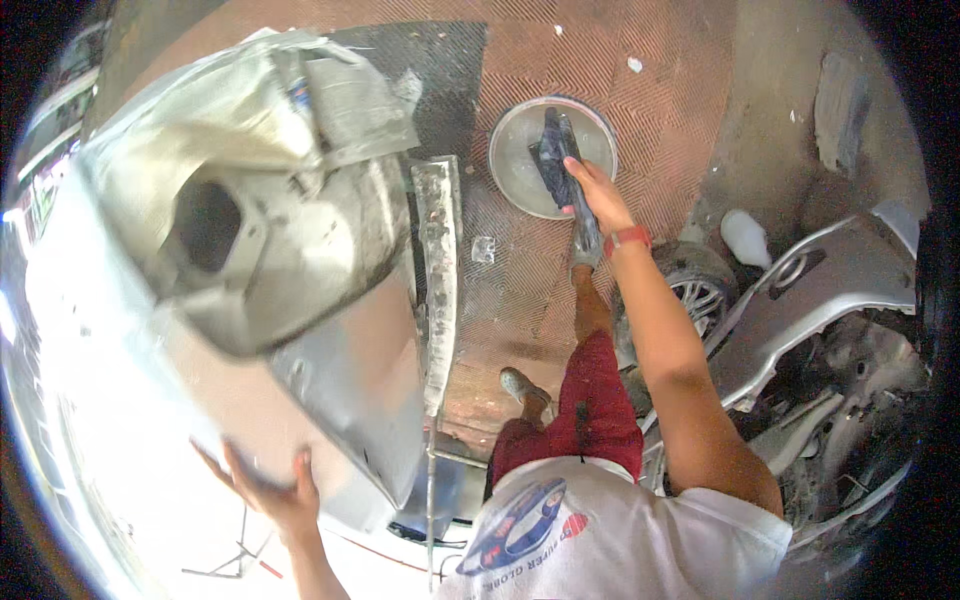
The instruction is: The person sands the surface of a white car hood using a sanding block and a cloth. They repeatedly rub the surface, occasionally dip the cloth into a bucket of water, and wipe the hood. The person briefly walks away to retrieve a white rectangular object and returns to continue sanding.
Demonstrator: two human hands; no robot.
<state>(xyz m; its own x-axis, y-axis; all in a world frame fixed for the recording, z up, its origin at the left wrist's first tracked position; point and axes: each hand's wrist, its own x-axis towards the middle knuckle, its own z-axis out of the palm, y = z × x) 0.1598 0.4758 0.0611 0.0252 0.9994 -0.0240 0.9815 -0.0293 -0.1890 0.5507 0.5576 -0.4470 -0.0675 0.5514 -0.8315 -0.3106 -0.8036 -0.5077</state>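
My right hand (pixel 597 200) is closed around a dark, flat, folded piece (pixel 555 165); I cannot tell whether it is cloth or abrasive paper. It hangs over a round, pale basin (pixel 502 160) on the floor. My left hand (pixel 275 490) has its fingers spread, beside the lower edge of a large car body panel (pixel 350 340). Whether the fingertips touch it, I cannot tell. Grey and pinkish patches cover the panel. A dark opening (pixel 208 225) lies in its upper part, where crumpled, pale sheeting (pixel 240 110) is draped.
A long, stained strip (pixel 436 280) stands beside the panel, above a thin metal post (pixel 431 490). To the right are a wheel (pixel 695 290), a silver car fender (pixel 800 300) and a white container (pixel 745 238). My shoe (pixel 522 385) rests on the ribbed reddish floor (pixel 660 110).
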